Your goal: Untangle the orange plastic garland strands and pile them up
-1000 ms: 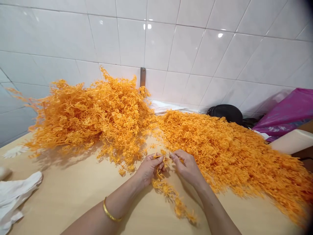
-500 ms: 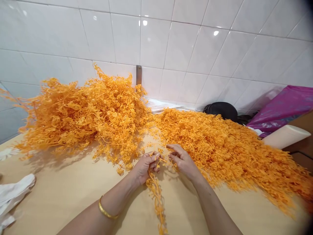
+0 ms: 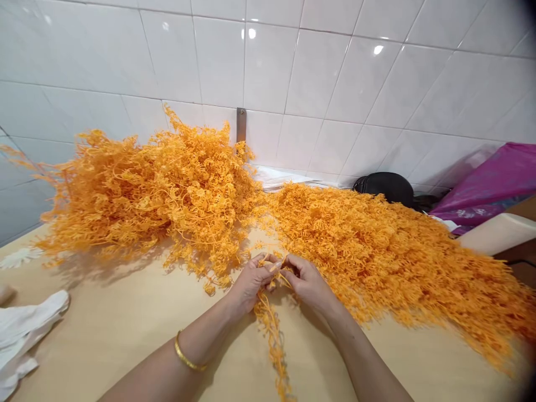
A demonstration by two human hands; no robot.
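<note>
We identify a small craft assembly workshop: a tan worktable set against a white tiled wall carries bulk heaps of orange plastic flower sprigs, with white cloth gloves nearby.

Tan surface against tiled wall. On it: tall orange sprig pile at left, flatter orange pile at right, white cloth at left edge, black bag and pink bag far right.
</note>
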